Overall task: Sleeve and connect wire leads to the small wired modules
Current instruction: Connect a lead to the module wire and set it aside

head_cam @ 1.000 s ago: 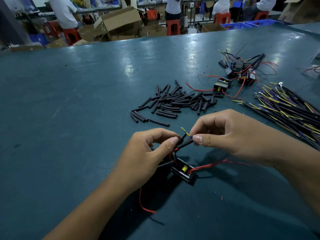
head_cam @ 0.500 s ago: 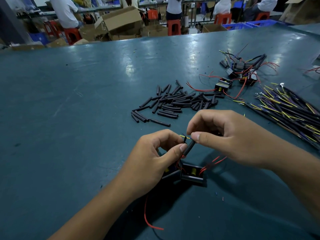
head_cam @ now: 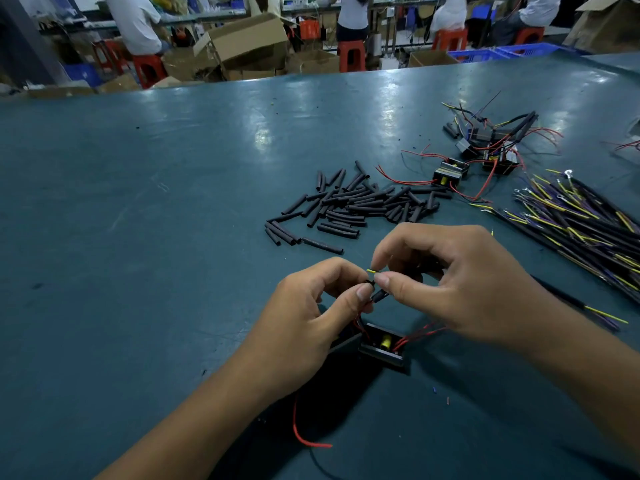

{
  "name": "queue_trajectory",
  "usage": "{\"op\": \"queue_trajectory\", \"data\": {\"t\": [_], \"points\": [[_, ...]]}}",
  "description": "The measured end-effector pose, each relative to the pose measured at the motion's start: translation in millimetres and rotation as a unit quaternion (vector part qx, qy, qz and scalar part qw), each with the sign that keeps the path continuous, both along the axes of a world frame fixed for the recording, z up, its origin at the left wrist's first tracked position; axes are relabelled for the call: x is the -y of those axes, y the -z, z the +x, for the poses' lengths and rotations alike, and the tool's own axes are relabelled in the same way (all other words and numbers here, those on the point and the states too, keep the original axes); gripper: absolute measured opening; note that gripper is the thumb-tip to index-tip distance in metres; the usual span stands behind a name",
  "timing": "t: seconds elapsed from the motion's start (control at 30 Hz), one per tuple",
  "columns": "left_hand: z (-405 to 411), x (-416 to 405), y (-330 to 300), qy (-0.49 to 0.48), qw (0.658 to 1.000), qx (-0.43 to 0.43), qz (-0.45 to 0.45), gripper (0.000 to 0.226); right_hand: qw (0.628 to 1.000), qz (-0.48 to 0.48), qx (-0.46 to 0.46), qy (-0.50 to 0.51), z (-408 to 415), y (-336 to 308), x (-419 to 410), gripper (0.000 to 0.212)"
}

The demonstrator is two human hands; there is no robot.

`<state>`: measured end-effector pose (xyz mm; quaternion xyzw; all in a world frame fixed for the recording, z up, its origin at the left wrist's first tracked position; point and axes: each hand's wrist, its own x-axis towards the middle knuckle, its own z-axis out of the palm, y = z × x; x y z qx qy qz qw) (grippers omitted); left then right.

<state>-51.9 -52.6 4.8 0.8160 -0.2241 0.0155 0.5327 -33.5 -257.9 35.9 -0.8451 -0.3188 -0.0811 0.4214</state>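
My two hands meet above one teal table. Beyond my fingers lies one heap of black sleeves, too many to count; to my right, one bundle of leads. My right hand, fingers curled, pinches one yellow-tipped lead; my left hand pinches one sleeve. One module sits just beneath.
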Motion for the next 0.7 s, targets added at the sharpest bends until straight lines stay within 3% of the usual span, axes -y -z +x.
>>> {"op": "queue_trajectory", "data": {"t": [0.7], "points": [[-0.1, -1.1, 0.0, 0.002, 1.0, 0.022, 0.016, 0.01, 0.984, -0.115, 0.132, 0.002, -1.7, 1.7, 0.6, 0.007]]}}
